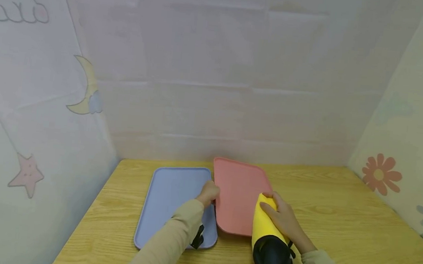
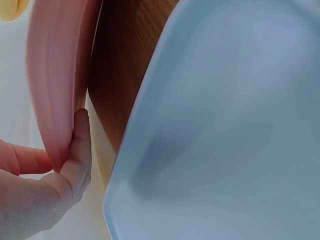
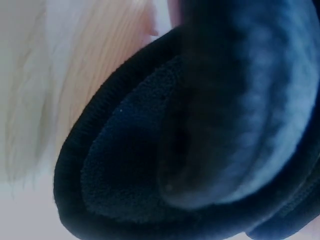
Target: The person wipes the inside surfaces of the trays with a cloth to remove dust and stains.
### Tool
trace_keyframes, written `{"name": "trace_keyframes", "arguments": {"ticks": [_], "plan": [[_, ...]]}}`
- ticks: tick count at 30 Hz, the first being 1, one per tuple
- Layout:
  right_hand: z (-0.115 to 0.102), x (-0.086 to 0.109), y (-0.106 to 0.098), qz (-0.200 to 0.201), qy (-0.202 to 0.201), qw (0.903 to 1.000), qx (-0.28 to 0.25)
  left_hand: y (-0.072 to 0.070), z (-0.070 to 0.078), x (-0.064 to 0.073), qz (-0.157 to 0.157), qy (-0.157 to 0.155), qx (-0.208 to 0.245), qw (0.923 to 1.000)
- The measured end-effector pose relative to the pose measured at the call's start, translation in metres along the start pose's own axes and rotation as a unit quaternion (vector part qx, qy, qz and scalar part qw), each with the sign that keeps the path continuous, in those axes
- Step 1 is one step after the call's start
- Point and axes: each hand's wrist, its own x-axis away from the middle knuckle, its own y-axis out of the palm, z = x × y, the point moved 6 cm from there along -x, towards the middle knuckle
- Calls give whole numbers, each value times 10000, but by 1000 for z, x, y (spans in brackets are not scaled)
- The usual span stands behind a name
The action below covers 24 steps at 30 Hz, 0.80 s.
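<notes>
My left hand (image 1: 209, 193) pinches the left edge of a pink tray (image 1: 236, 193). In the left wrist view the fingers (image 2: 81, 145) of that hand lie along one face of the pink tray (image 2: 55, 85) near its corner, the thumb on the other side. My right hand (image 1: 283, 218) grips a yellow and black slip-on shoe (image 1: 264, 222), thumb over its yellow part. The shoe lies over the pink tray's right edge in the head view. Its black, soft-lined opening (image 3: 130, 155) fills much of the right wrist view. The right fingers are mostly hidden behind the shoe.
A blue tray (image 1: 170, 195) lies on the wooden table (image 1: 325, 209) to the left, partly under my left forearm. Pale sheets (image 1: 217, 65) stand behind the table and at both sides. Black wrist gear (image 1: 198, 236) shows by my left sleeve.
</notes>
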Motion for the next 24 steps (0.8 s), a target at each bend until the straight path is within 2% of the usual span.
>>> {"name": "trace_keyframes", "arguments": {"ticks": [2, 3, 10, 12, 14, 15, 18, 22, 24], "plan": [[1, 0, 1, -8, -9, 10000, -4, 2, 5, 7, -75, -86, 65, 9999], [2, 0, 1, -1, -20, 10000, -6, 2, 12, 14, -114, -117, 104, 9998], [2, 2, 1, -4, -38, 10000, -22, -6, 85, 93, -357, 75, 154, 9992], [2, 2, 2, -24, -25, 10000, -38, -7, 103, 113, -463, 102, 276, 9985], [3, 2, 3, -44, -34, 10000, -29, -7, 114, 126, -483, 82, 243, 9985], [3, 2, 3, -56, -33, 10000, -22, -7, 116, 130, -442, 61, 122, 9989], [4, 3, 3, -84, -32, 10000, -2, -1, 112, 129, -409, 117, 10, 9991], [4, 3, 3, -100, -42, 9999, 28, 8, 92, 111, -512, 70, 94, 9986], [4, 3, 3, -104, -86, 9999, 62, 12, 81, 102, -531, -52, 104, 9985]]}}
